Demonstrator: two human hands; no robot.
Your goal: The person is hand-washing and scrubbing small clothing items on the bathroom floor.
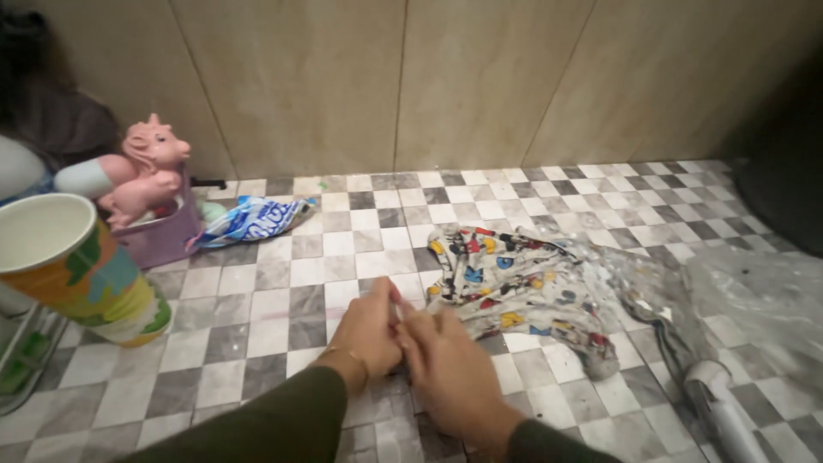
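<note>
Hands [411, 339] touching patterned cloth's [514, 296] near edge

A crumpled blue-and-white packet [254, 219] lies by the wall; clear plastic wrap [754, 300] at right

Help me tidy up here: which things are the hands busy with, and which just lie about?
In hand: left hand and right hand meet beside the patterned cloth.

Lying about: paper cup, pink toy, blue-white packet, clear plastic bag, white handle.
</note>
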